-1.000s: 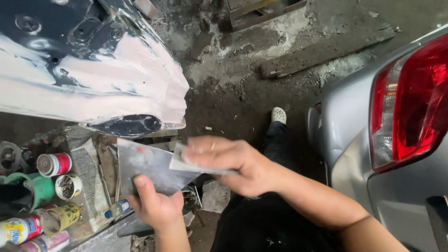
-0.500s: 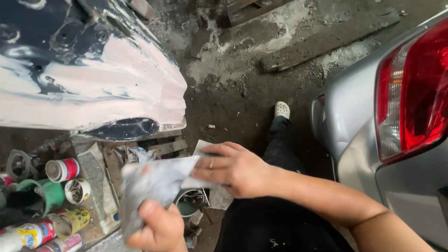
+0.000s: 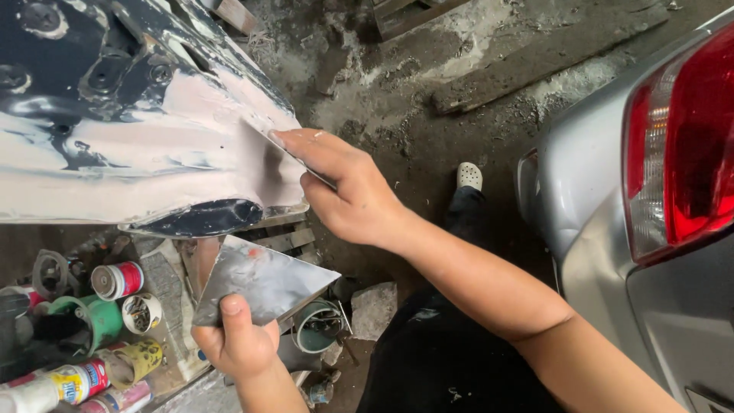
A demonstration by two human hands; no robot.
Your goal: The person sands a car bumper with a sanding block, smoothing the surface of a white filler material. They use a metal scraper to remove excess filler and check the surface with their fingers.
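My right hand [image 3: 348,191] presses a thin flat spreader blade [image 3: 267,138] against the pink filler patch on a dark car body panel [image 3: 115,145] at upper left. Only the blade's edge shows past my fingers. My left hand [image 3: 237,340] sits lower, thumb on top of a grey metal mixing plate [image 3: 264,279] smeared with filler, held roughly level below the panel's lower edge.
Several cans and tins [image 3: 115,279], a green container [image 3: 99,317] and a spray can [image 3: 73,382] crowd the lower left. A silver car [image 3: 612,229] with a red tail light [image 3: 680,145] fills the right. A white shoe [image 3: 469,176] rests on the dirty concrete floor [image 3: 428,99].
My right hand has lifted off the metal plate and moved up and left onto the panel's pink patch. The left hand has stayed low, still holding the plate.
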